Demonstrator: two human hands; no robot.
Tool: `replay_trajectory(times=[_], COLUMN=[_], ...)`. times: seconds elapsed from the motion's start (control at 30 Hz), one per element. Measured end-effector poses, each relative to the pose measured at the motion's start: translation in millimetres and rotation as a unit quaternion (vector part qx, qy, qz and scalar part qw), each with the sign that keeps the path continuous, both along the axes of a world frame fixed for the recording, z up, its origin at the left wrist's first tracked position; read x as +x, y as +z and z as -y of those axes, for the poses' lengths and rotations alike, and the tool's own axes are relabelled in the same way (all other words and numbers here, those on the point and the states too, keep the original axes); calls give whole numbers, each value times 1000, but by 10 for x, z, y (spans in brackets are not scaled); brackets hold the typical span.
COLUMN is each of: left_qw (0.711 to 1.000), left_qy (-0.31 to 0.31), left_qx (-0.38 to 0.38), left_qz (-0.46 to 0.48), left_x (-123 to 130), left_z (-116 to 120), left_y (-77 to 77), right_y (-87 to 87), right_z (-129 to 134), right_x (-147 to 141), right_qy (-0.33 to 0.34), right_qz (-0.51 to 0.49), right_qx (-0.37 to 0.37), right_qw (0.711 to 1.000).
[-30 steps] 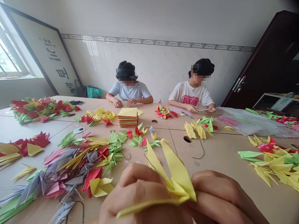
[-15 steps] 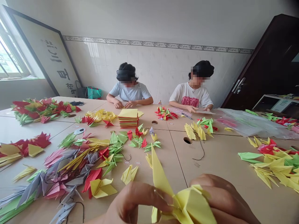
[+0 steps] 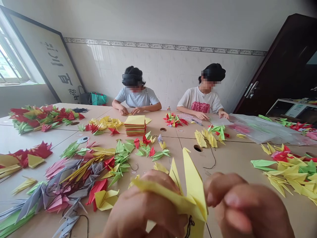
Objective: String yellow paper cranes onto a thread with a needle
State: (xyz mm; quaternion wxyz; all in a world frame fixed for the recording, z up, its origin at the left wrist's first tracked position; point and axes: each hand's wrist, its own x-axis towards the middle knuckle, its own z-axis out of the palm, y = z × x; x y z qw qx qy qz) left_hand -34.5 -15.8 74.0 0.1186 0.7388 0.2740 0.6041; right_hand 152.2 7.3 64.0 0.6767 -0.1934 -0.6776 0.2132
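Pulled right hand (image 3: 247, 206) off yellow paper crane (image 3: 193, 180); can't tell finger state there. Holding crane clamped in left hand's (image 3: 146, 210) fingers above tabletop (image 3: 237, 165), aiming two tips up, one left. Reading "DREAM" on white T-shirt (image 3: 189, 96).

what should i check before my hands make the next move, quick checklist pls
1. Left hand has a grip on the yellow origami crane: ok
2. Right hand clear of the crane: cannot tell, its fingertips are right beside the wing and blurred
3. Black thread in sight, just below the crane: ok
4. Black thread passed through the crane: cannot tell, fingers and paper hide it
5. Stack of square paper upright and out of the hands' way: ok
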Motion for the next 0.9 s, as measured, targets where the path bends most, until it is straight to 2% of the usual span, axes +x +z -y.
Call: replay_trajectory(times=[0.03, 0.07, 0.1, 0.17, 0.23, 0.3, 0.5, 0.6, 0.7, 0.77, 0.9], left_qw=[996, 979, 948, 859, 798, 768, 734, 721, 719, 733, 797], left_qy=[-57, -113, -167, -255, -301, -322, -359, -380, -382, -367, -333], left_qx=[-68, -151, -238, -381, -438, -455, -468, -461, -461, -461, -425], left_qz=[32, 77, 129, 227, 285, 314, 337, 352, 354, 340, 272], left_x=[1, 5, 15, 42, 72, 93, 112, 120, 123, 117, 86], left_z=[-4, -2, 2, 14, 19, 9, -55, -62, -51, -42, -30], left_y=[14, 23, 25, 14, -6, -20, 10, 21, 8, -2, 1], right_y=[0, 4, 10, 26, 41, 56, 120, 122, 98, 82, 78], right_z=[-41, -87, -133, -207, -245, -250, -223, -224, -218, -213, -224], right_x=[-7, -10, -11, -19, -38, -58, -51, -50, -56, -58, -59], right_qy=[17, 46, 87, 182, 265, 307, 358, 385, 399, 388, 367], right_qz=[-25, -26, -8, 30, 30, -6, -77, -102, -102, -93, -71], right_qx=[-76, -164, -259, -412, -488, -508, -539, -535, -534, -545, -556], right_qw=[997, 985, 962, 892, 831, 805, 759, 745, 738, 737, 743])
